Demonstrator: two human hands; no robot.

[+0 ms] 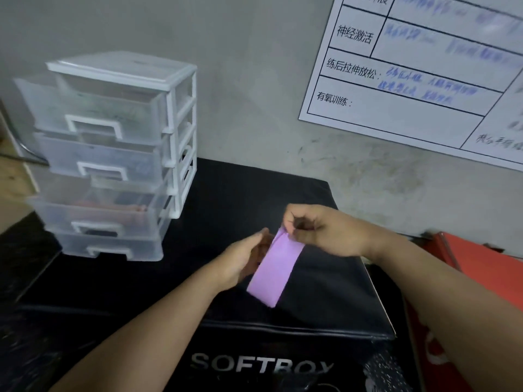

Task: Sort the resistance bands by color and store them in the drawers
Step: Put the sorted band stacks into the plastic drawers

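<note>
1. Here, the purple resistance band (273, 274) is pinched at its top end by the right hand (322, 232) and held over the black soft box (325, 292), prob. so it hangs flat for folding.
2. The left hand (240, 263) is laid w/ fairly straight fingers against the band's left edge, apparently to steady it.
3. The drawer unit (113, 154) is set nearby at left w/ drawers partway out; the contents are obscured by frosted plastic.

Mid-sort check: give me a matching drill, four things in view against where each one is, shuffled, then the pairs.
Things:
1 purple band
2 drawer unit
3 chart
4 orange item

Places:
A on the wall, upper right
B standing at the back left of the black soft box
C far right, beside the black box
D pinched at its top by the right hand

Pairs: 1-D, 2-B, 3-A, 4-C
</note>
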